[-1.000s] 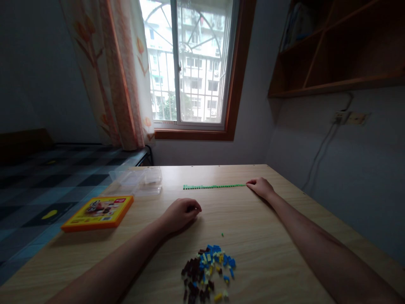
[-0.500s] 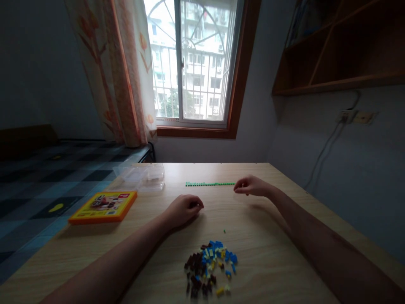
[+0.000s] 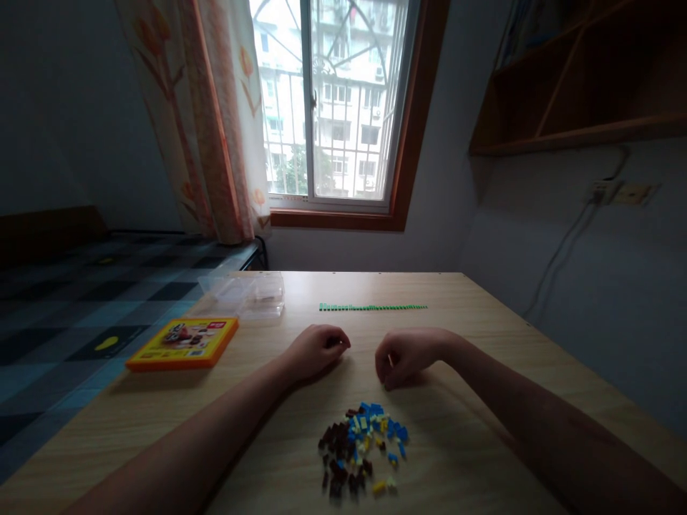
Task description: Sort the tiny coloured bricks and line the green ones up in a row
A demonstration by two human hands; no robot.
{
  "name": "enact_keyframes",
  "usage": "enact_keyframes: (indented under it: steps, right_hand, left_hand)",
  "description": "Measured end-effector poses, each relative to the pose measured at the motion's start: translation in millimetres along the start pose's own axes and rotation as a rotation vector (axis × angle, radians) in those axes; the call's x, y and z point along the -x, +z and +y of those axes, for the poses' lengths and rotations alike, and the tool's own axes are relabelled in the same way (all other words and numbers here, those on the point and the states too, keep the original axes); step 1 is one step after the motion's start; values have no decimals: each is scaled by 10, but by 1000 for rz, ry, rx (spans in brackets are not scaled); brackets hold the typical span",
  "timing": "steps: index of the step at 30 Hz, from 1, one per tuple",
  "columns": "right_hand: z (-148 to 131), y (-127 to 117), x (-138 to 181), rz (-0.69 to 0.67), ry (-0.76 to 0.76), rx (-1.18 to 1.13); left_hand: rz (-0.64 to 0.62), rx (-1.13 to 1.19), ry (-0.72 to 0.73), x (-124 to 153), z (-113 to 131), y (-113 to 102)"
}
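My left hand (image 3: 316,352) rests on the table with its fingers curled together, and nothing shows in them. Across from it, my right hand (image 3: 411,352) reaches down with thumb and fingers pinched at the tabletop. Those fingertips cover the spot where a tiny green brick lay; the brick itself is hidden now. Just nearer to me lies a loose pile of small building bricks (image 3: 362,440) in dark brown, blue, pale yellow and yellow. Beyond both hands a long row of tiny green bricks (image 3: 370,307) runs sideways over the table.
On the left of the wooden table (image 3: 472,443) lies an orange-edged box (image 3: 182,345) with a yellow picture cover. Clear plastic trays (image 3: 247,295) sit behind it. A bed (image 3: 69,286) adjoins the left side, and a window (image 3: 343,107) is beyond the far edge.
My right hand has come from the right end of the green row back toward me and pinches where the loose green brick lay. My left hand stays in place; the view has shifted slightly.
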State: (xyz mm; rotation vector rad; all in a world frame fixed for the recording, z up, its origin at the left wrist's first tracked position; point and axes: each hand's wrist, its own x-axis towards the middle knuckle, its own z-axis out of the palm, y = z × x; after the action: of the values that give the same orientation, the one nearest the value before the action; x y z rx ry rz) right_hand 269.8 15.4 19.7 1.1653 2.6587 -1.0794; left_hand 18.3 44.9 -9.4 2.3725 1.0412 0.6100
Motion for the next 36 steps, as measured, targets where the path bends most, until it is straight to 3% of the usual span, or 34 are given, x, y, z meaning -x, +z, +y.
enact_keyframes:
  steps: [8,16,26,36]
  right_hand:
    - [0,39,-34,66,-6,48]
    - [49,64,-80,280,-16,38]
    - [273,67,-134,283,62,-183]
    - [156,78,-144,313,9,-36]
  left_hand:
    - [-9,-12,9,-4,-23,11]
    - [-14,-11,16,-12,-35,14]
    - [-21,-9,7,-6,-20,5]
    - [-19,-12,12,-5,-8,0]
